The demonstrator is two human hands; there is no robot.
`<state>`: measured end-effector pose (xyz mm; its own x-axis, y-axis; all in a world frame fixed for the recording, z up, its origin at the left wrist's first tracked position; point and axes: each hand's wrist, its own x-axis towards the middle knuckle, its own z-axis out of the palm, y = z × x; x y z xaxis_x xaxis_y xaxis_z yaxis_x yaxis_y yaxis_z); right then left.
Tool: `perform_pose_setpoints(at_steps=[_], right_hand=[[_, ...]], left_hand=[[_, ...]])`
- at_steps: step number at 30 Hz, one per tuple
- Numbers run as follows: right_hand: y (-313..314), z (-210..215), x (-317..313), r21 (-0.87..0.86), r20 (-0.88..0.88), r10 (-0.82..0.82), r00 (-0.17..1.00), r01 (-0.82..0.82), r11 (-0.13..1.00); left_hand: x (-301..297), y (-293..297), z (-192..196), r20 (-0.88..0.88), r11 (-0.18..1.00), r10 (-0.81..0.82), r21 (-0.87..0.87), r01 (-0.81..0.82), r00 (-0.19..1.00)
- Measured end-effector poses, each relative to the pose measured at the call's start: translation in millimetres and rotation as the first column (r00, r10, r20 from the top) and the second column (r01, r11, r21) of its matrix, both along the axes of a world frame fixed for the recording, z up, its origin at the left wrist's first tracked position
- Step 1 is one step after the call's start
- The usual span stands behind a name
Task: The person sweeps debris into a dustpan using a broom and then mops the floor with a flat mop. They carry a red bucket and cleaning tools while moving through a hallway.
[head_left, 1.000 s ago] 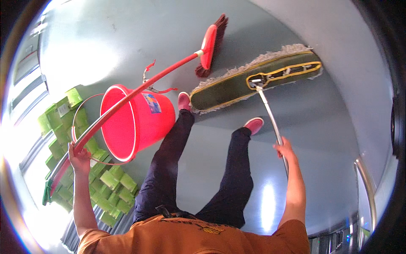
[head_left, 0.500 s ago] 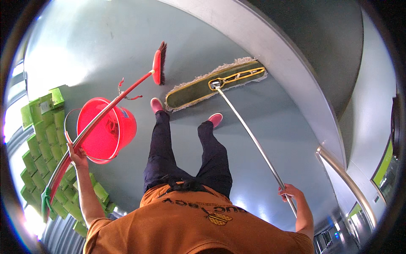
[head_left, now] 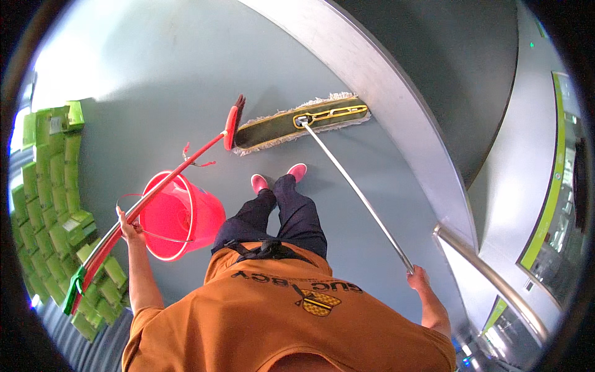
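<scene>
My left hand (head_left: 129,229) is closed around the red handle of a broom (head_left: 229,128) and also the wire handle of a red bucket (head_left: 212,214). The bucket hangs tilted, its mouth toward the left. A pale pole runs alongside the broom handle, and a green tie (head_left: 75,289) wraps their lower-left end. The broom's dark bristles are up ahead, close to the left end of a flat dust mop (head_left: 266,132). That mop has a dark green back, a yellow frame and a whitish fringe. My right hand (head_left: 419,279) grips the end of its silver pole.
Many green boxes (head_left: 56,186) are stacked along the left. A curved pale ledge (head_left: 396,87) borders the grey floor (head_left: 347,204) on the right. A metal rail (head_left: 489,279) stands at lower right, before a white wall with green-edged panels.
My feet have come closer together. The bucket and broom have shifted right and lower in view, the broom head nearer the mop. The mop head appears slightly farther left.
</scene>
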<state>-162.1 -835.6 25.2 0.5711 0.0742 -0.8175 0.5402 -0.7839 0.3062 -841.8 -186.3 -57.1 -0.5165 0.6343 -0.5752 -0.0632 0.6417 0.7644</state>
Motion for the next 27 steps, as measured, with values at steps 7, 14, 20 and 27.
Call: perform_pose_setpoints(at_steps=[7,14,20,27], right_hand=[[25.1,-10.4,-1.1,-0.13,0.172,0.248,0.953,-0.227,0.965],[-46.0,-63.0,-1.5,-0.015,0.283,0.292,0.914,-0.3,0.954],[-170.1,-170.2,-96.7,0.296,-0.174,-0.079,0.982,0.129,0.946],[16.9,-160.7,-150.2,-0.047,-0.771,-0.576,0.271,0.878,0.477]], left_hand=[[-63.1,-88.1,-45.6,0.005,0.984,0.176,0.023,-0.176,0.984],[-94.7,-194.8,-64.0,-0.021,0.952,0.27,0.154,-0.263,0.963],[-136.7,-287.5,-109.9,-0.086,0.94,0.294,0.204,-0.272,0.952],[-163.2,-340.2,-89.6,0.015,0.908,0.377,0.19,-0.373,0.926]])
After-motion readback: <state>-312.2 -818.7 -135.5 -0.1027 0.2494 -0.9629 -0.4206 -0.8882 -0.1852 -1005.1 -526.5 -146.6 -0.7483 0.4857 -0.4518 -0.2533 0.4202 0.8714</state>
